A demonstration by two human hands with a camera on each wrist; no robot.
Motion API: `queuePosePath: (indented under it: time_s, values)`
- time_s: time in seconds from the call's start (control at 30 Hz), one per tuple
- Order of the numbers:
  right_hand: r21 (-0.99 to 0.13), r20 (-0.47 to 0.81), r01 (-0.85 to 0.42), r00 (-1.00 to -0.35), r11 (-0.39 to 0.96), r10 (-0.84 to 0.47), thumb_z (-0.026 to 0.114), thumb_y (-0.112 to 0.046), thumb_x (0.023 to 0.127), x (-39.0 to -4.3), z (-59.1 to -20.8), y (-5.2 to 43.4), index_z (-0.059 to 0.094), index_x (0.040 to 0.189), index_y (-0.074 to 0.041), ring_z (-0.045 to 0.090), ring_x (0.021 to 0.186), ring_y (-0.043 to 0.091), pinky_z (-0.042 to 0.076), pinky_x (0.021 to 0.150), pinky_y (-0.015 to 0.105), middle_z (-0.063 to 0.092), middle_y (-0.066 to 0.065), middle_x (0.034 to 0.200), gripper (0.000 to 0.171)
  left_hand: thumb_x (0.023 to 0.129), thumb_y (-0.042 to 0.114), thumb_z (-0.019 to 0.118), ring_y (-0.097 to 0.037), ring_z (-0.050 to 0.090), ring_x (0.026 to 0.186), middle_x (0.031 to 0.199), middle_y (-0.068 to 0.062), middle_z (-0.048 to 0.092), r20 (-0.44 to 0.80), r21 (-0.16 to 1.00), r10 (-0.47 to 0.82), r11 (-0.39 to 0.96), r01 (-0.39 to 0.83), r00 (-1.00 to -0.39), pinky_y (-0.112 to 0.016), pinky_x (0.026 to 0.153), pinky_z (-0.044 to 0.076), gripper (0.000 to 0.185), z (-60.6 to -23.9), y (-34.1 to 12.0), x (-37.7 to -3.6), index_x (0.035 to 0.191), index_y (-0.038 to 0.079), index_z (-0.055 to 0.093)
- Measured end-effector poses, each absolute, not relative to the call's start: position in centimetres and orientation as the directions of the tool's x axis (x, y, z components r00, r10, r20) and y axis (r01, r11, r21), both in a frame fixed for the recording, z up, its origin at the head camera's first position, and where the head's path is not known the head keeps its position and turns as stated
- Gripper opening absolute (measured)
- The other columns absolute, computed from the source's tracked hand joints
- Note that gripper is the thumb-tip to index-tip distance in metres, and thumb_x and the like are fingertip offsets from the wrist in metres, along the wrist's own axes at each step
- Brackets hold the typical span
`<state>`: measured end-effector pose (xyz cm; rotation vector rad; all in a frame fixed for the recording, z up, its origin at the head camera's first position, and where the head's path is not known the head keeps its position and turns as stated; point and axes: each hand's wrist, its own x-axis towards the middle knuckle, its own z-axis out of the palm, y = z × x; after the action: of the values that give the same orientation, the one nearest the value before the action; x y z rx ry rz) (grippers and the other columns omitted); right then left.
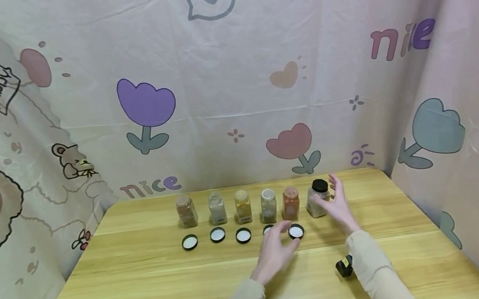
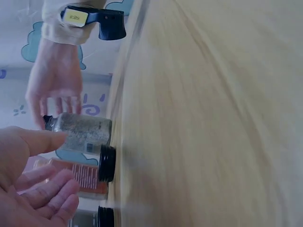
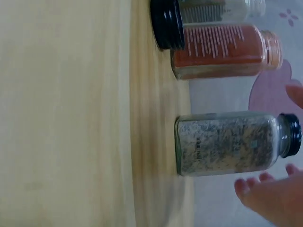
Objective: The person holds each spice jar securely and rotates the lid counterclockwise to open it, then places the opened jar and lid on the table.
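Note:
At the right end of a row of glass spice jars stands a square jar with speckled grey contents [image 1: 317, 207] and a black lid [image 3: 290, 135] on it. My right hand [image 1: 339, 208] reaches around this jar with thumb and fingers spread. In the right wrist view the fingers [image 3: 265, 194] are beside the jar, with a gap visible. My left hand [image 1: 274, 253] hovers over the table near two loose black lids [image 1: 296, 232], fingers loosely bent and holding nothing. It partly hides one lid. Beside the capped jar is an uncapped jar of orange-red powder [image 3: 220, 47].
Further left stand uncapped jars: one with greyish contents [image 1: 268, 207], a yellow one [image 1: 243, 207], a pale one [image 1: 217, 211] and a brownish one [image 1: 186, 213]. Black lids [image 1: 190, 242] lie white side up before them. A patterned curtain [image 1: 223, 95] hangs behind the wooden table [image 1: 149, 295].

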<state>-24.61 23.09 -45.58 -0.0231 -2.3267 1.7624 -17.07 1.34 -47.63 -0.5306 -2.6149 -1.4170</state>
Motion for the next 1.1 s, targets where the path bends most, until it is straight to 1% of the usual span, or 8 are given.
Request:
queuePosePath:
  time_s: [0.1, 0.2, 0.33, 0.47, 0.6, 0.8, 0.97, 1.1]
  values:
    - [-0.969, 0.084, -0.064, -0.994, 0.237, 0.075, 0.075, -0.010, 0.087, -24.7, -45.5, 23.4, 0.003, 0.162, -0.012, 0.010, 0.156, 0.041, 0.010, 0.128, 0.060, 0.009, 0.022, 0.168, 0.104, 0.091, 0.017, 0.073, -0.028, 0.063, 0.117, 0.128, -0.012, 0.068, 0.305, 0.789, 0.266, 0.468, 0.399, -0.914, -0.046, 0.103, 0.052, 0.043, -47.6, 0.7, -16.8, 0.131, 0.005, 0.062]
    - [-0.978, 0.047, -0.039, -0.998, 0.207, 0.035, 0.073, -0.005, 0.087, -24.9, -45.8, 23.7, 0.002, 0.162, -0.012, 0.009, 0.156, 0.041, 0.007, 0.127, 0.063, 0.009, 0.023, 0.168, 0.103, 0.091, 0.013, 0.073, -0.031, 0.063, 0.116, 0.127, -0.015, 0.068, 0.337, 0.801, 0.291, 0.411, 0.435, -0.895, -0.049, 0.103, 0.052, 0.041, -47.5, 0.0, -16.7, 0.129, 0.003, 0.063]
    - [-0.983, 0.047, -0.045, -0.999, 0.180, 0.005, 0.069, 0.002, 0.087, -25.4, -46.3, 23.9, 0.009, 0.160, -0.007, 0.015, 0.154, 0.043, 0.007, 0.128, 0.062, 0.017, 0.025, 0.165, 0.095, 0.092, 0.010, 0.071, -0.031, 0.064, 0.115, 0.125, -0.017, 0.069, 0.367, 0.812, 0.324, 0.346, 0.470, -0.872, -0.050, 0.104, 0.052, 0.039, -47.4, -0.8, -16.5, 0.129, 0.004, 0.063]
    - [-0.981, 0.050, -0.050, -0.999, 0.189, -0.006, 0.068, 0.005, 0.087, -25.8, -46.6, 23.8, 0.018, 0.157, -0.003, 0.022, 0.150, 0.045, 0.008, 0.128, 0.061, 0.027, 0.027, 0.159, 0.086, 0.092, 0.010, 0.071, -0.028, 0.065, 0.112, 0.121, -0.016, 0.071, 0.403, 0.798, 0.346, 0.321, 0.511, -0.847, -0.044, 0.103, 0.053, 0.035, -47.3, -1.5, -16.2, 0.127, 0.006, 0.064]
    - [-0.979, 0.047, -0.047, -0.999, 0.198, -0.007, 0.066, 0.006, 0.088, -25.9, -46.7, 23.8, 0.020, 0.156, 0.000, 0.022, 0.150, 0.045, 0.008, 0.128, 0.060, 0.028, 0.028, 0.158, 0.082, 0.092, 0.011, 0.072, -0.028, 0.065, 0.112, 0.120, -0.014, 0.071, 0.418, 0.790, 0.356, 0.311, 0.528, -0.836, -0.041, 0.102, 0.054, 0.037, -47.4, -2.1, -16.0, 0.128, 0.005, 0.063]
    - [-0.981, 0.023, -0.022, -1.000, 0.195, 0.002, 0.065, 0.007, 0.088, -25.7, -46.6, 23.8, 0.022, 0.155, 0.000, 0.025, 0.149, 0.045, 0.011, 0.128, 0.059, 0.031, 0.028, 0.156, 0.080, 0.093, 0.015, 0.071, -0.031, 0.065, 0.114, 0.121, -0.015, 0.071, 0.398, 0.818, 0.352, 0.281, 0.501, -0.847, -0.051, 0.102, 0.053, 0.040, -47.5, -2.9, -16.0, 0.131, 0.003, 0.061]
    - [-0.976, 0.011, -0.010, -1.000, 0.217, 0.004, 0.067, 0.004, 0.088, -25.3, -46.5, 24.1, 0.024, 0.154, -0.001, 0.028, 0.148, 0.044, 0.010, 0.128, 0.060, 0.033, 0.028, 0.156, 0.080, 0.093, 0.016, 0.071, -0.035, 0.065, 0.114, 0.120, -0.014, 0.072, 0.395, 0.836, 0.318, 0.264, 0.481, -0.862, -0.050, 0.104, 0.051, 0.038, -47.3, -3.6, -16.2, 0.129, 0.007, 0.063]
    - [-0.973, 0.019, -0.022, -1.000, 0.229, -0.015, 0.070, 0.002, 0.086, -24.8, -46.6, 24.4, 0.028, 0.152, 0.000, 0.031, 0.146, 0.043, 0.014, 0.127, 0.059, 0.036, 0.029, 0.154, 0.078, 0.093, 0.018, 0.072, -0.032, 0.065, 0.113, 0.118, -0.010, 0.072, 0.396, 0.841, 0.282, 0.271, 0.469, -0.874, -0.048, 0.105, 0.051, 0.037, -47.2, -4.1, -16.2, 0.127, 0.009, 0.064]
